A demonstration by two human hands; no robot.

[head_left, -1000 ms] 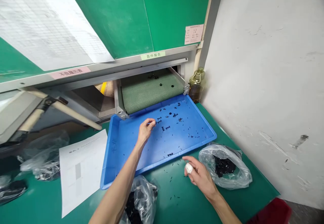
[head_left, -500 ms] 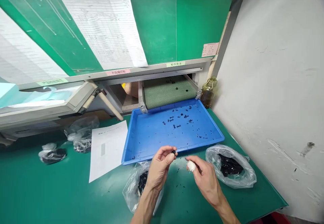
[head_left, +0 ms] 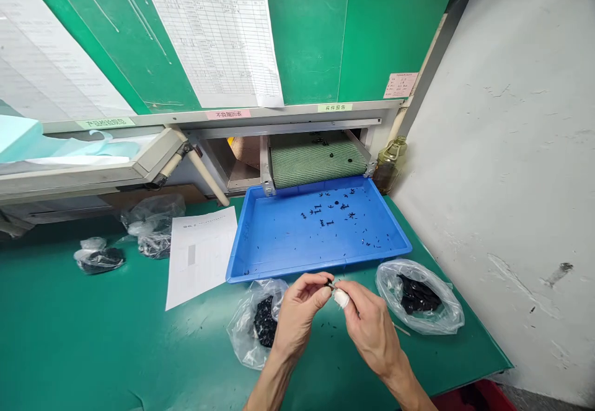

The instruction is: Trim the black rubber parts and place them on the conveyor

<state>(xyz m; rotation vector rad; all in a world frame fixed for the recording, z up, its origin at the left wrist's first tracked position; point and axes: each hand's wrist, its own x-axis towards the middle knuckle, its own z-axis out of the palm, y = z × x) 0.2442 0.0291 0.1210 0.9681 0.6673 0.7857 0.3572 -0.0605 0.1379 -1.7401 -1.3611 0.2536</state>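
Note:
My left hand [head_left: 302,315] is above the front edge of the blue plastic tray [head_left: 320,270], its fingertips pinching a small black part [head_left: 330,283]. My right hand [head_left: 369,327] comes in from the other side, with a white bandage [head_left: 341,298] on one finger pressed close to that part. The part is mostly hidden by my fingers. Several small black parts [head_left: 330,216] lie scattered in the tray, and thin black bits [head_left: 325,321] lie on the green mat below my hands.
A green mesh conveyor belt [head_left: 318,160] ends at the tray's back edge. Clear plastic bags of black parts [head_left: 418,296] [head_left: 258,324] lie beside my hands. A paper sheet [head_left: 199,256] lies left of the tray, and an oil bottle [head_left: 389,166] stands behind it.
My hands have moved together, the left toward the right with the black part still pinched. The bandaged finger now meets that part, and the view has shifted slightly.

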